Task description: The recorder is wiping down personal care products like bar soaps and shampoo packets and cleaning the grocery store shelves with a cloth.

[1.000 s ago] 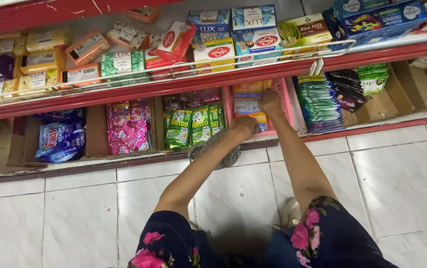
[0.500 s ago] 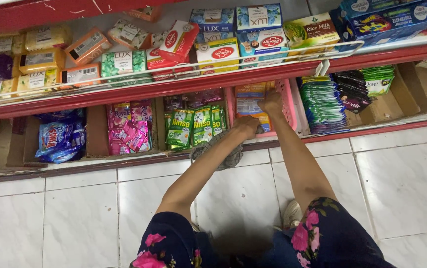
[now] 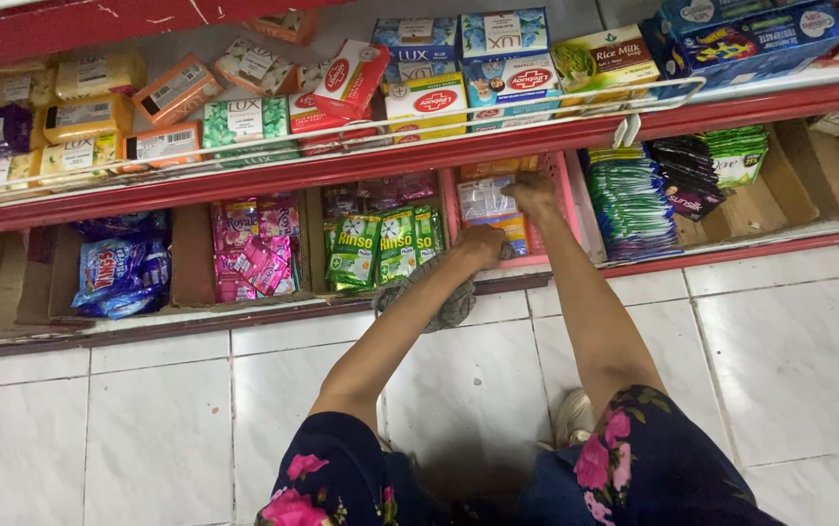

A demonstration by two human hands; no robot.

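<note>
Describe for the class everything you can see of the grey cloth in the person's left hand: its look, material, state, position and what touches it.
The grey cloth is a crumpled, soft-looking rag of dull grey-brown fabric with a mottled, worn surface. It is bunched up, not spread flat, and droops below the left hand, which grips its upper end. It hangs over the front edge of the bottom shelf, above the white floor tiles, just beside the green sachets. Whether it touches the shelf edge cannot be told.

Left hand (image 3: 483, 244) gripping grey cloth (image 3: 439, 292), right hand (image 3: 533, 195) in pink basket (image 3: 568, 200)
</note>
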